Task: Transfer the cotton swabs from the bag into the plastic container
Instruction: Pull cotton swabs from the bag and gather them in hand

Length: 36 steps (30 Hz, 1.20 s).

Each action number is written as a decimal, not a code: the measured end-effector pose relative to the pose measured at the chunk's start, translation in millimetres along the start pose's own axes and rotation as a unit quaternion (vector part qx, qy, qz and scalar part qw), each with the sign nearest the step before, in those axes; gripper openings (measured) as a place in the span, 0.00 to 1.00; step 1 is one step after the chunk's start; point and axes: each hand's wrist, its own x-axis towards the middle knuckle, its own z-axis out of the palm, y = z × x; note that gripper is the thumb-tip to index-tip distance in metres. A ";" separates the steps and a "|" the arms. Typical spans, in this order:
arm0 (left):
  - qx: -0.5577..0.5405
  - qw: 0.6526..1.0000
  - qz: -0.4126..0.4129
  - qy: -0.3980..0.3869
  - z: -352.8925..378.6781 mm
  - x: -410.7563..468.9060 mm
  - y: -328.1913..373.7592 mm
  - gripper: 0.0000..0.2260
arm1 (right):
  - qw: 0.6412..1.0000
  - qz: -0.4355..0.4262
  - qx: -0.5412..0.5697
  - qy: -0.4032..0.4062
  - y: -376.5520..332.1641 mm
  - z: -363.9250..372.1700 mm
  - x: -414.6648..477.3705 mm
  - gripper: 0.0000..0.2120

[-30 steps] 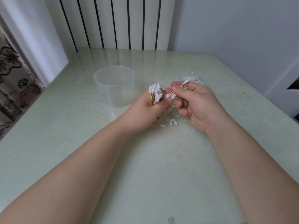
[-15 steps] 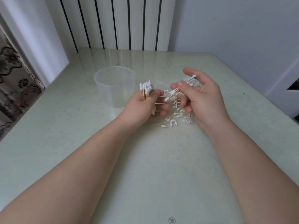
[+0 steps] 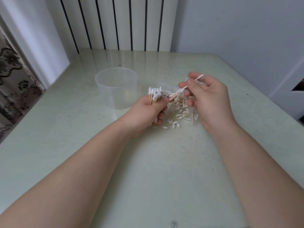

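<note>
1. Left hand [image 3: 146, 112], centre frame: fist curled round an upright bundle of cotton swabs [image 3: 155, 94], white tips up.
2. Right hand [image 3: 209, 99], right of centre: thumb and forefinger pinch a single swab [image 3: 198, 78] mid-stick, other fingers loosely spread.
3. Between and below the hands: loose swabs [image 3: 178, 112] scattered on the clear bag [image 3: 195, 111], flat on the table [image 3: 148, 170].
4. Plastic container [image 3: 116, 89], left of centre and just behind the left hand, looks empty (no swabs seen through the wall).
5. Handling, my guess: featherweight thin wooden sticks that snap or slide out of a loose fist. Grip the sticks, not the fluffy tips, and squeeze the bundle evenly.
</note>
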 end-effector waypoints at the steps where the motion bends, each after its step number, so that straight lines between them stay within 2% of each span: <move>1: 0.007 1.000 -0.001 0.003 -0.1 0.4 0.0 0.14 | 1.000 -0.011 0.009 0.017 -1.2 -1.3 0.9 0.12; 3: 0.018 1.000 0.002 0.012 -0.2 0.5 -0.1 0.10 | 0.999 -0.028 0.015 0.038 -2.8 -3.3 1.2 0.16; 5: 0.009 0.999 -0.001 0.033 0.3 0.0 1.0 0.08 | 0.999 -0.038 0.004 0.037 -4.0 -2.9 -0.7 0.17; 8: -0.058 0.997 -0.026 0.051 2.2 -2.0 5.4 0.08 | 0.998 -0.048 -0.014 0.028 -4.6 0.2 -4.9 0.16; 12: -0.147 0.989 -0.034 0.014 4.6 -5.0 9.3 0.08 | 0.995 -0.043 -0.088 -0.030 1.5 3.9 -8.5 0.14; 16: -0.128 0.990 -0.025 -0.045 5.2 -8.1 9.2 0.08 | 0.979 -0.062 -0.183 -0.064 11.2 6.5 -10.9 0.14; 21: -0.095 0.993 -0.004 -0.065 4.1 -7.8 6.9 0.08 | 0.969 -0.065 -0.215 -0.100 7.8 5.8 -12.9 0.18; 23: -0.091 0.993 -0.004 -0.070 4.5 -8.2 7.2 0.07 | 0.968 -0.073 -0.208 -0.119 6.4 6.0 -14.3 0.14; 26: -0.094 0.993 0.003 -0.065 4.8 -8.0 6.8 0.12 | 0.964 -0.083 -0.193 -0.165 5.5 5.6 -17.6 0.09; 29: -0.106 0.993 -0.003 -0.057 4.6 -6.5 6.9 0.12 | 0.954 -0.091 -0.218 -0.182 8.3 3.5 -15.7 0.12; 31: -0.107 0.993 -0.009 -0.054 4.0 -7.1 8.7 0.13 | 0.942 -0.117 -0.259 -0.181 7.9 1.6 -14.8 0.19; 34: -0.104 0.993 -0.009 -0.056 4.4 -8.2 9.7 0.14 | 0.914 -0.147 -0.322 -0.201 5.5 -0.9 -16.8 0.17; 36: -0.113 0.992 0.000 -0.048 4.7 -8.3 9.2 0.13 | 0.910 -0.139 -0.317 -0.230 4.9 -1.0 -19.1 0.18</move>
